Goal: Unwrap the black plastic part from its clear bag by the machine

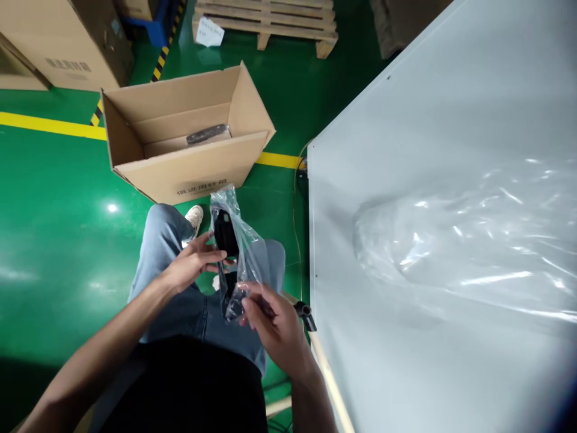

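Over my lap I hold a clear plastic bag (246,243) with a black part (225,233) inside it. My left hand (192,261) grips the black part through the bag, thumb and fingers pinched on its side. My right hand (270,319) is closed on the bag's lower end, where more black pieces (234,307) show. The bag stands roughly upright, its twisted top pointing at the open cardboard box (189,174) on the floor just ahead of my knees.
One bagged dark part (208,133) lies inside the box. A grey-white table (406,120) fills the right, with a heap of clear plastic bags (473,240) on it. Larger cartons (58,48) and a wooden pallet (270,24) stand farther off on the green floor.
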A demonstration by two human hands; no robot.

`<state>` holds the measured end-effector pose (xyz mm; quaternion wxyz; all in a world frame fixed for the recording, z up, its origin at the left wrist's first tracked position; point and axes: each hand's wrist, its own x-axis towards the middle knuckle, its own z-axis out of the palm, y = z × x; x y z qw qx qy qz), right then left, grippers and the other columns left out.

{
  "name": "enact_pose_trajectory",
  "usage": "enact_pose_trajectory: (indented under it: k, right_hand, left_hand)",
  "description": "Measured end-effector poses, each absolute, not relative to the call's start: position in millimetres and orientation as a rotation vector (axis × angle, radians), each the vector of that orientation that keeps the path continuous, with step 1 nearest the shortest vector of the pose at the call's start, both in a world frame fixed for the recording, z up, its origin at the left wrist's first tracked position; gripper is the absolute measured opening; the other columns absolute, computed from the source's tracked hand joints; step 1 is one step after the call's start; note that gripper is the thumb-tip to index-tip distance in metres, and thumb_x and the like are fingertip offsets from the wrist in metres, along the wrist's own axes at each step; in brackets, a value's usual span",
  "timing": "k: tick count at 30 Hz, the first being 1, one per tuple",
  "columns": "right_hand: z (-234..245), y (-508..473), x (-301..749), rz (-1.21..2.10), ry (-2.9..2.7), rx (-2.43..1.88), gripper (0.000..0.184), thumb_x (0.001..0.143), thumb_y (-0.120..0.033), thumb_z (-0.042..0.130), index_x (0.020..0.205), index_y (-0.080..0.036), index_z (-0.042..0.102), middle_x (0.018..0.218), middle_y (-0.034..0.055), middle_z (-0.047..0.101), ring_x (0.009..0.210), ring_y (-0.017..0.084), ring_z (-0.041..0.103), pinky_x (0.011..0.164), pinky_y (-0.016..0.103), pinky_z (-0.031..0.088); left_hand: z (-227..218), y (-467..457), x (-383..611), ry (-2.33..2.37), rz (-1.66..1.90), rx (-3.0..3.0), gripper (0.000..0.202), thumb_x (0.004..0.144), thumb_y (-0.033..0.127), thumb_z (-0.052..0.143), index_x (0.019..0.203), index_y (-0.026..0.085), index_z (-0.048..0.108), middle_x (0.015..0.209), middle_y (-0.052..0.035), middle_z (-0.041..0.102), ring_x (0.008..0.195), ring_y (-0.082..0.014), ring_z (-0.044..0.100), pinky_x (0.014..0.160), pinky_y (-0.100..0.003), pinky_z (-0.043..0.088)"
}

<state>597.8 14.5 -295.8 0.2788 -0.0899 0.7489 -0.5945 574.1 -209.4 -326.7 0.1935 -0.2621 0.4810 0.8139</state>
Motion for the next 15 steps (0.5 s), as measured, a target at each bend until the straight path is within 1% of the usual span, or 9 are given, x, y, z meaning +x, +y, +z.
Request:
enact_pose_trajectory:
  k: [3,5,7,9,12,15]
  right_hand:
    - [-297,7,602,-1.607,2.120,-0.292,0.026,0.103,-0.034,0.058,0.123,-0.023,0.071,0.090,0.0050,0.073,0.070,0.016,0.072,0.069,0.029,0.061]
    - [-298,5,603,-1.569,2.224,-0.367,0.027,0.103,-0.032,0.059,0.125,-0.023,0.071,0.099,0.0084,0.076,0.083,0.019,0.076,0.078,0.032,0.064]
    - [-301,4,604,-1.552,2.308,-0.416,0.029,0.104,-0.030,0.058,0.129,-0.023,0.069,0.108,0.0107,0.078,0.095,0.022,0.077,0.086,0.035,0.065]
    - [-303,3,605,-1.557,2.359,-0.424,0.029,0.104,-0.029,0.057,0.131,-0.023,0.068,0.112,0.0115,0.078,0.099,0.022,0.077,0.089,0.036,0.065]
    - [-307,2,608,-1.558,2.369,-0.383,0.029,0.105,-0.030,0.055,0.130,-0.024,0.069,0.105,0.0095,0.077,0.093,0.021,0.076,0.091,0.037,0.065]
    - [-308,4,609,-1.601,2.271,-0.278,0.029,0.106,-0.035,0.054,0.130,-0.026,0.068,0.095,0.0059,0.072,0.080,0.018,0.073,0.086,0.036,0.066]
  left_hand:
    - [-326,-194,586,1.251,2.279,-0.781,0.088,0.074,0.034,0.092,0.149,0.018,0.048,0.102,-0.0069,0.072,0.094,-0.0220,0.073,0.070,-0.026,0.056]
    - [-324,-187,593,1.222,2.229,-0.811,0.095,0.072,0.034,0.093,0.153,0.018,0.047,0.101,-0.0058,0.070,0.091,-0.0198,0.071,0.067,-0.024,0.054]
    - [-323,-182,598,1.216,2.198,-0.811,0.094,0.072,0.034,0.091,0.153,0.017,0.049,0.097,-0.0039,0.068,0.086,-0.0178,0.067,0.065,-0.024,0.053]
    - [-324,-180,601,1.240,2.204,-0.777,0.091,0.072,0.030,0.087,0.154,0.017,0.049,0.096,-0.0030,0.067,0.082,-0.0158,0.065,0.064,-0.023,0.052]
    - [-328,-183,603,1.248,2.237,-0.657,0.094,0.068,0.016,0.080,0.157,0.016,0.047,0.096,-0.0034,0.070,0.074,-0.0121,0.060,0.063,-0.021,0.048]
    - [-332,-193,603,1.174,2.253,-0.572,0.097,0.064,0.010,0.077,0.157,0.018,0.049,0.101,-0.0059,0.072,0.076,-0.0131,0.063,0.065,-0.021,0.049]
